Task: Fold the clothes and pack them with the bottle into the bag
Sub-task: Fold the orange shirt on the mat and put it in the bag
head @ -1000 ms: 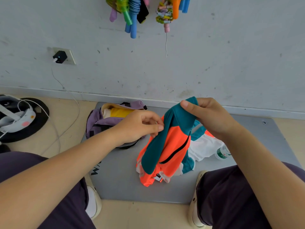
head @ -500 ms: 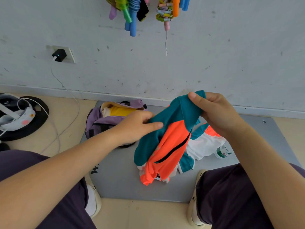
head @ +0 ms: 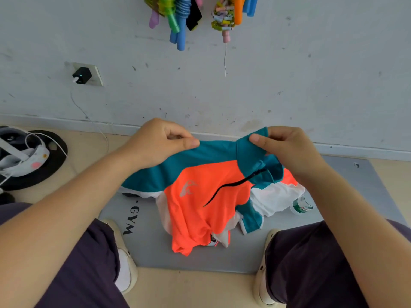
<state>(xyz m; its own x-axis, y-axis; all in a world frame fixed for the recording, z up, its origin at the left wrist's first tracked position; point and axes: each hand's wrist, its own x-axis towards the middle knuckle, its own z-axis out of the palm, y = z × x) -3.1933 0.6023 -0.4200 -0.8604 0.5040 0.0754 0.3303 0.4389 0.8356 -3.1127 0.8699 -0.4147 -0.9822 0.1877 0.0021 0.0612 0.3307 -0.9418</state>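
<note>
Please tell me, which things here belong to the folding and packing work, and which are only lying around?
Belong to the job:
orange and teal shirt, pinched by left hand and right hand
water bottle
grey gym mat underneath

Just lying about:
charger in wall socket
skipping ropes on wall
headset

Perhaps a home workout corner: grey gym mat (head: 142,247), scuffed wall (head: 289,85), hanging jump ropes (head: 178,16).

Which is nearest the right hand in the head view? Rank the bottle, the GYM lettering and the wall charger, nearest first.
From the right hand:
1. Bottle: just below it, half under the shirt's white edge.
2. GYM lettering: on the mat, lower left.
3. Wall charger: in the socket, far upper left.
</note>
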